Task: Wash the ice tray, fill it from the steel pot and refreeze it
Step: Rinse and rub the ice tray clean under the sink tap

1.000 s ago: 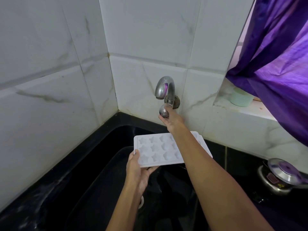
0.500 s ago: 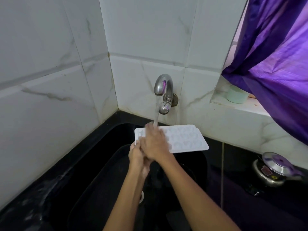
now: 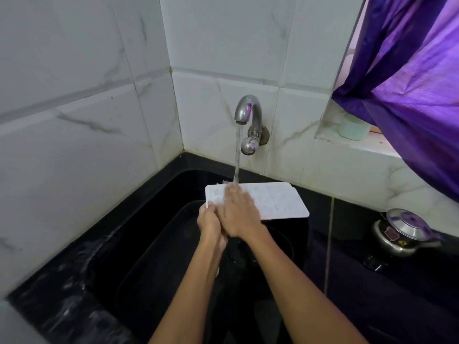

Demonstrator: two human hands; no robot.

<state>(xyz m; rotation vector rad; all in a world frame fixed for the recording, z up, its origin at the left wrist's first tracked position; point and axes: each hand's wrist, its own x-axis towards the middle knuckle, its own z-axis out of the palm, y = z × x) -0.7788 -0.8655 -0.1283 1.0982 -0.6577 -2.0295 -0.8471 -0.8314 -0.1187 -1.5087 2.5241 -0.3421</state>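
We stand at the black sink (image 3: 154, 244). The white ice tray (image 3: 278, 202) is held level above it, under the tap (image 3: 248, 112). At three o'clock on the bench, the steel pot (image 3: 404, 232). Our right hand (image 3: 238, 214) lies flat, fingers spread on the tray; our left hand (image 3: 210, 223) pinches its near corner.

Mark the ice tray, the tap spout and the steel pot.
ice tray (image 3: 280, 202), head view, bare top face right of the hands
tap spout (image 3: 244, 109), head view, curved neck
steel pot (image 3: 407, 225), head view, lid
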